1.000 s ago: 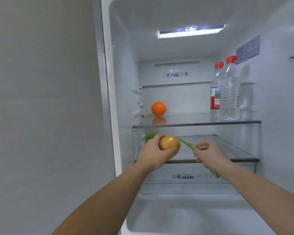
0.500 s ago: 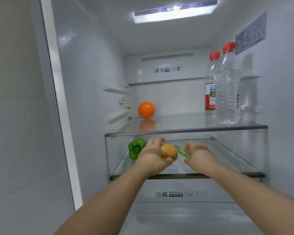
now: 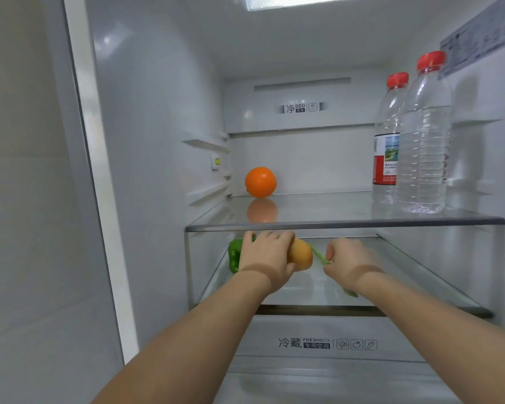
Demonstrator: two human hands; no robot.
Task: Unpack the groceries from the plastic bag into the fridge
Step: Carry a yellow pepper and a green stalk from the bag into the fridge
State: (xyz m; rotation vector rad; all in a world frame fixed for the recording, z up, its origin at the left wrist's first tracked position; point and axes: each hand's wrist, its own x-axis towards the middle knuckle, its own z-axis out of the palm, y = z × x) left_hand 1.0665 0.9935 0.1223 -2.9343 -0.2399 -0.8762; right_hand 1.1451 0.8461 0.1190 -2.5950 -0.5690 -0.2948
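The fridge [image 3: 158, 118] stands open and fills the view, its interior walls rising on both sides of the hands. The upper glass shelf [image 3: 344, 221] runs just above both hands; the lower glass shelf [image 3: 414, 275] lies beneath them, and both hands reach in between the two. Below the wrists sits the crisper drawer [image 3: 327, 344], marked FRESHBOX on its front. Two clear water bottles with red caps stand on the upper shelf, above and to the right of the right hand: the unlabelled bottle [image 3: 423, 147] in front and the labelled bottle [image 3: 387, 147] just behind it, overlapping in view. An orange [image 3: 260, 182] rests on the upper shelf, above the left hand and toward the back wall. The left hand [image 3: 266, 258] grips a yellow-brown onion [image 3: 302, 254], fingers curled over it, above the lower shelf. The right hand [image 3: 347, 262] is closed round a thin green stalk vegetable [image 3: 318, 253], which projects from the fist toward the onion and shows again below the wrist. A green bell pepper [image 3: 234, 255] sits on the lower shelf, just left of the left hand and partly hidden by it.
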